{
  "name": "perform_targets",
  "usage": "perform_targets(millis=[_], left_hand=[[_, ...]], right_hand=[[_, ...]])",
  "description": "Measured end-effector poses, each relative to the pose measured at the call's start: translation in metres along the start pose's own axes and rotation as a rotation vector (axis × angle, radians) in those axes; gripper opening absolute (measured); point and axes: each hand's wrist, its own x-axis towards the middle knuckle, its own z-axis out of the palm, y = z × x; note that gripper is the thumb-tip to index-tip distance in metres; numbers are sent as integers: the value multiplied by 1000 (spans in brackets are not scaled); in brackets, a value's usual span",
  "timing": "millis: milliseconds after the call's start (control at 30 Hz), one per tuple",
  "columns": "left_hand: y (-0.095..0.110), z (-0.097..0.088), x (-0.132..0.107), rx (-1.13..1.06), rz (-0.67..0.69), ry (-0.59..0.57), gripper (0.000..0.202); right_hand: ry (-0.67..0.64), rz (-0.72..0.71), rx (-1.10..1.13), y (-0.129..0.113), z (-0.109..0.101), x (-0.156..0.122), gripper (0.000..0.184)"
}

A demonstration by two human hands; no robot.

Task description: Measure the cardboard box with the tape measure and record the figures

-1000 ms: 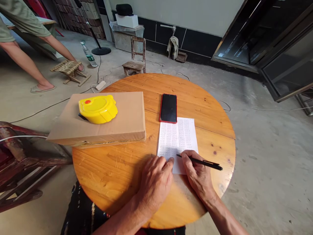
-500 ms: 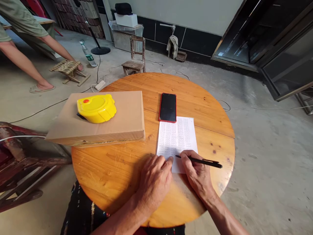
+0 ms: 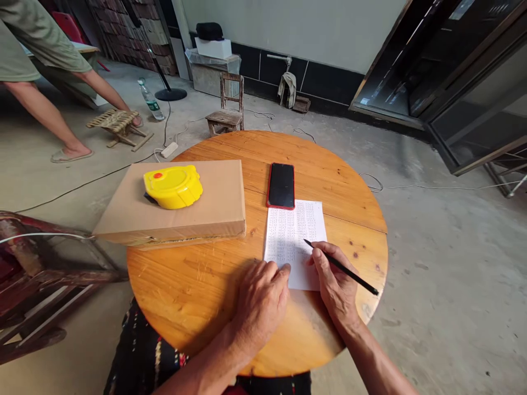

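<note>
A white sheet of paper (image 3: 284, 233), covered with rows of small handwritten characters in its upper part, lies on the round wooden table (image 3: 197, 296). My left hand (image 3: 262, 293) rests at the sheet's lower left edge, fingers curled and thumb pressing the paper down. In my right hand (image 3: 336, 282) is a slim black pen (image 3: 354, 271), pinched between thumb and fingers. Its tip points up and left over the right part of the writing; whether it touches the paper I cannot tell. A black phone with a red case (image 3: 281, 186) overlaps the sheet's top left corner.
On the table's left lies a cardboard box (image 3: 218, 197) with a yellow tape-measure-shaped case (image 3: 175, 188) on top. A wooden chair (image 3: 37, 274) stands at left, a small chair (image 3: 228, 107) behind the table. Another person's legs (image 3: 45, 115) are at upper left, near a folding stool (image 3: 117, 123) and bottle (image 3: 151, 100).
My right hand has lifted the pen tip up and right from the bottom rows, and the pen now slants more steeply. My left hand stays put. The view has shifted slightly.
</note>
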Motion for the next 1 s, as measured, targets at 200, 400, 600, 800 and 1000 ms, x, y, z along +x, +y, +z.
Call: perform_targets(millis=[200, 400, 600, 800, 1000], left_hand=[[0, -3, 1, 14, 10, 14, 24], [1, -4, -2, 10, -8, 5, 20], [-1, -1, -3, 12, 16, -16, 18], [4, -6, -10, 37, 46, -26, 19], [8, -9, -23, 52, 41, -7, 22]], right_hand=[[-106, 156, -69, -8, -23, 3, 30], [27, 236, -108, -5, -80, -60, 33], [272, 140, -167, -5, -99, -105, 28], [-49, -323, -640, -18, -72, -53, 24], [-309, -532, -1061, -13, -32, 28, 48]])
